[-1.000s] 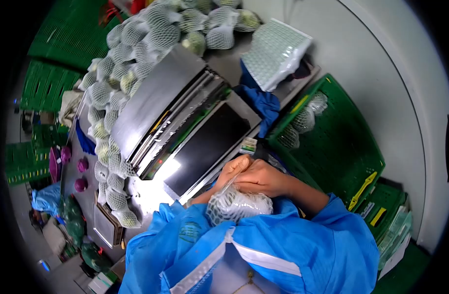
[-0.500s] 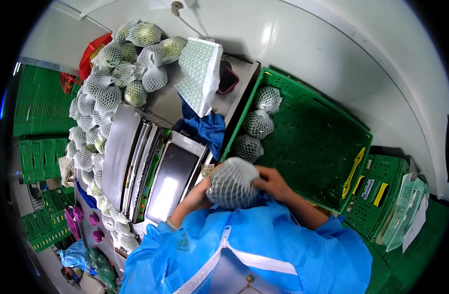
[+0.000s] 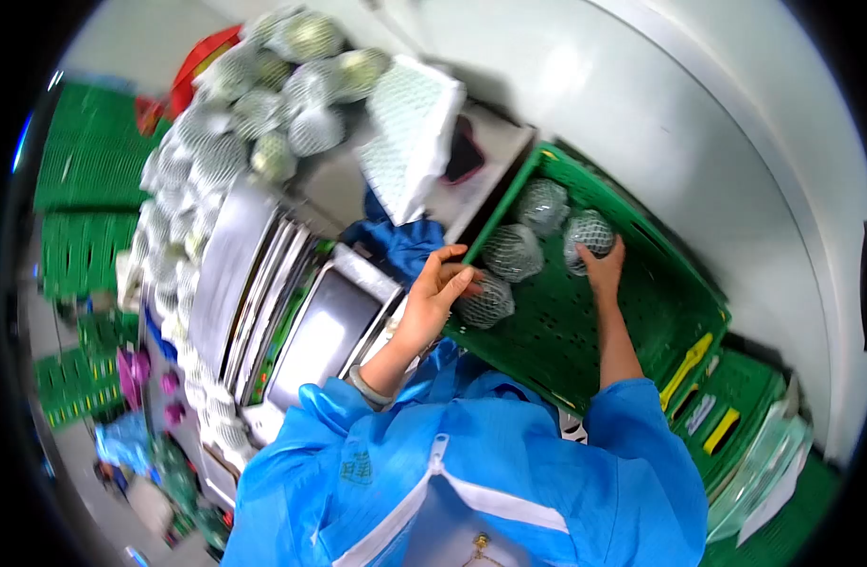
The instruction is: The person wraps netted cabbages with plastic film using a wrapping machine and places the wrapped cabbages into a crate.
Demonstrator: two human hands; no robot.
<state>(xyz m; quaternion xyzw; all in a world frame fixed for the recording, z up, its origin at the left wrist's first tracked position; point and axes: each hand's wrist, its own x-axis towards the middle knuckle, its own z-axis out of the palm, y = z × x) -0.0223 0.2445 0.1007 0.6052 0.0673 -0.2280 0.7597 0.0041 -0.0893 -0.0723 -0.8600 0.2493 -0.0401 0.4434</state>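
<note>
The upper and right parts of the view are taken up by a pale, smooth wall [image 3: 679,170], crossed by a strip [image 3: 712,85] that is seen as a curve. A soft patch of light is reflected on the wall. Beside it, a metal table [image 3: 331,197] is placed. At the far left, green crates [image 3: 86,255] are stacked, and a narrow bluish light [image 3: 22,142] is seen.

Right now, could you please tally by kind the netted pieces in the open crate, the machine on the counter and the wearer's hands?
Netted pieces in the crate, counting the held one: 4
Machine: 1
Hands, left hand and right hand: 2
Total: 7
</note>
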